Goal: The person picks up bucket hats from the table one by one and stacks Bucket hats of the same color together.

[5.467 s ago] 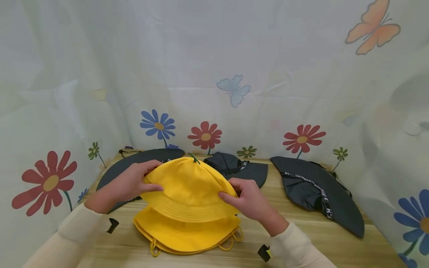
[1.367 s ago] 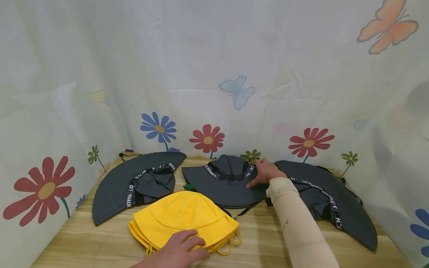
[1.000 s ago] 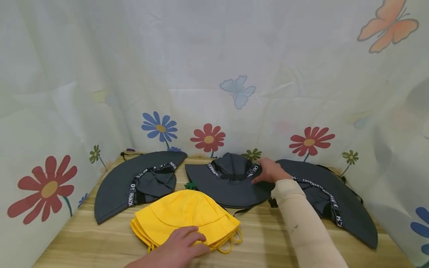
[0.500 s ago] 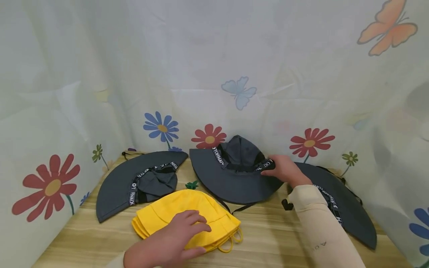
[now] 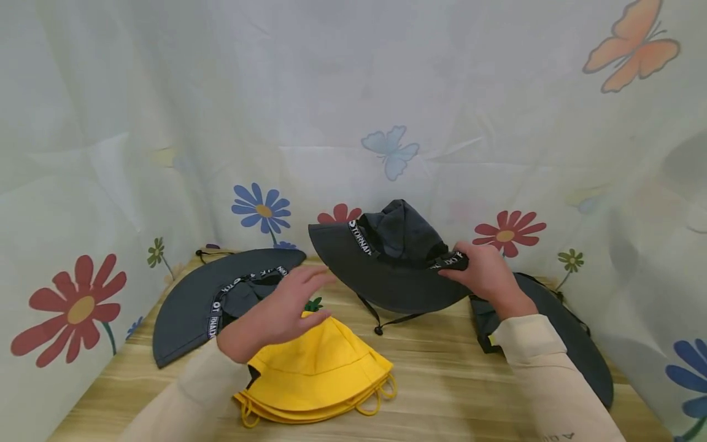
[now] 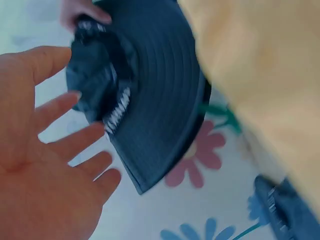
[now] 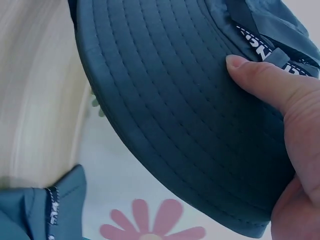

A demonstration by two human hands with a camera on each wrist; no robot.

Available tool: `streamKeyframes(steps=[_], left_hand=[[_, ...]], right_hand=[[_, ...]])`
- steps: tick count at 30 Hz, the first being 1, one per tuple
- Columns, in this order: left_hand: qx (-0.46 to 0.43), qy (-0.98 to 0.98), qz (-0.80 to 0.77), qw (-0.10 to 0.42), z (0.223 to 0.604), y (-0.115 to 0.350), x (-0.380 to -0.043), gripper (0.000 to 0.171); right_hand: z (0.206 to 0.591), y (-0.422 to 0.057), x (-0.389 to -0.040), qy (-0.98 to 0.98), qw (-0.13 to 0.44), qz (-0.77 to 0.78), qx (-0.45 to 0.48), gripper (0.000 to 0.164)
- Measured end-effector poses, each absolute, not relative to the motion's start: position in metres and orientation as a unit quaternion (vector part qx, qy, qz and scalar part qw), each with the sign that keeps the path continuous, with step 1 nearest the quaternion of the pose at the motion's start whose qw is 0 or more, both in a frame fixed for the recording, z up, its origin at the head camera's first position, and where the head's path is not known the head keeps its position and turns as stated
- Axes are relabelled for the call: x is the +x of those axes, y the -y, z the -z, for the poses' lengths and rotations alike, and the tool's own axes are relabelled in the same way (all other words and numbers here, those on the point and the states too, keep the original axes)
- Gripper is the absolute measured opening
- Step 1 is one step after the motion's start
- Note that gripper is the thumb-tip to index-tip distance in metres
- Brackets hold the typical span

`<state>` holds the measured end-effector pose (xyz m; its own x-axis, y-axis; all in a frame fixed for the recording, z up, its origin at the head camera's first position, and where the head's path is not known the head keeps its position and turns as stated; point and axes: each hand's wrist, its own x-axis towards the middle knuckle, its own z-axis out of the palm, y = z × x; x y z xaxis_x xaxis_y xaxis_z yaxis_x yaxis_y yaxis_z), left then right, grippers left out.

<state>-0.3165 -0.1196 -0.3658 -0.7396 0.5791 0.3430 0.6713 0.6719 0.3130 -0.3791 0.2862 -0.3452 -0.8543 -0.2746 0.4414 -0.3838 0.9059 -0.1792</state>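
My right hand [image 5: 488, 273] grips a dark grey wide-brimmed sun hat [image 5: 392, 279] by its right side, thumb on the brim next to the lettered band. The hat hangs tilted above the table, its chin cord [image 5: 381, 319] dangling below. My left hand [image 5: 282, 307] is raised over the yellow hats, fingers spread and holding nothing; in the left wrist view its palm faces the grey hat [image 6: 160, 90]. Below it, a stack of yellow bucket hats [image 5: 317, 374] with a green leaf tip [image 5: 313, 304] lies on the wooden table, partly hidden by my left arm.
A second dark grey hat [image 5: 190, 307] lies folded at the back left, partly behind my left hand. Another [image 5: 574, 350] lies at the right, partly covered by my right forearm. A flower-printed curtain [image 5: 353, 92] closes off the back and both sides of the table [image 5: 436, 380].
My right hand has lifted the middle grey hat off the table and tilted it. The left hand has risen from the yellow stack toward it. Earlier, both hands held a yellow hat above the stack.
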Motion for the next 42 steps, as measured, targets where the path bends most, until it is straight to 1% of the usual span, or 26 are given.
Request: streamKeyframes(steps=[3, 5, 7, 9, 11, 13, 17, 20, 21, 26, 27, 31, 33, 38, 40, 42], left_hand=[[-0.329, 0.909, 0.192, 0.169, 0.349, 0.119, -0.333, 0.066], [-0.310, 0.914, 0.172, 0.197, 0.339, 0.118, -0.342, 0.073], [-0.287, 0.922, 0.146, 0.215, 0.330, 0.117, -0.350, 0.080], [-0.269, 0.929, 0.125, 0.222, 0.325, 0.115, -0.354, 0.086], [-0.260, 0.933, 0.114, 0.220, 0.321, 0.113, -0.357, 0.086], [-0.261, 0.932, 0.117, 0.221, 0.318, 0.111, -0.357, 0.079], [-0.275, 0.924, 0.153, 0.217, 0.314, 0.107, -0.356, 0.041], [-0.286, 0.916, 0.176, 0.217, 0.311, 0.104, -0.353, 0.021], [-0.290, 0.913, 0.184, 0.220, 0.310, 0.102, -0.351, 0.017], [-0.318, 0.891, 0.191, 0.263, 0.305, 0.090, -0.341, 0.014], [-0.323, 0.885, 0.193, 0.273, 0.304, 0.087, -0.338, 0.014], [-0.347, 0.865, 0.198, 0.302, 0.301, 0.074, -0.327, 0.012], [-0.357, 0.858, 0.201, 0.311, 0.301, 0.068, -0.321, 0.013], [-0.388, 0.843, 0.202, 0.312, 0.310, 0.050, -0.309, 0.010], [-0.400, 0.839, 0.205, 0.306, 0.318, 0.042, -0.304, 0.009], [-0.410, 0.839, 0.214, 0.288, 0.329, 0.035, -0.298, 0.008]], right_hand=[[0.339, -0.287, -0.369, 0.945, 0.240, -0.125, 0.184, 0.036], [0.335, -0.288, -0.363, 0.938, 0.263, -0.120, 0.194, 0.036], [0.330, -0.288, -0.357, 0.928, 0.285, -0.116, 0.209, 0.036], [0.325, -0.289, -0.350, 0.920, 0.303, -0.113, 0.220, 0.036], [0.321, -0.289, -0.343, 0.912, 0.319, -0.110, 0.233, 0.037], [0.316, -0.288, -0.335, 0.904, 0.336, -0.110, 0.241, 0.038], [0.305, -0.290, -0.322, 0.885, 0.365, -0.119, 0.263, 0.039], [0.300, -0.292, -0.314, 0.875, 0.383, -0.123, 0.268, 0.039], [0.299, -0.294, -0.311, 0.873, 0.390, -0.124, 0.265, 0.040], [0.294, -0.305, -0.298, 0.864, 0.421, -0.125, 0.245, 0.043], [0.292, -0.308, -0.295, 0.860, 0.430, -0.124, 0.244, 0.048], [0.284, -0.321, -0.281, 0.844, 0.457, -0.128, 0.248, 0.078], [0.282, -0.327, -0.273, 0.840, 0.466, -0.128, 0.246, 0.082], [0.287, -0.347, -0.251, 0.844, 0.471, -0.107, 0.234, 0.086], [0.292, -0.355, -0.242, 0.852, 0.461, -0.094, 0.229, 0.087], [0.299, -0.363, -0.234, 0.865, 0.442, -0.088, 0.221, 0.087]])
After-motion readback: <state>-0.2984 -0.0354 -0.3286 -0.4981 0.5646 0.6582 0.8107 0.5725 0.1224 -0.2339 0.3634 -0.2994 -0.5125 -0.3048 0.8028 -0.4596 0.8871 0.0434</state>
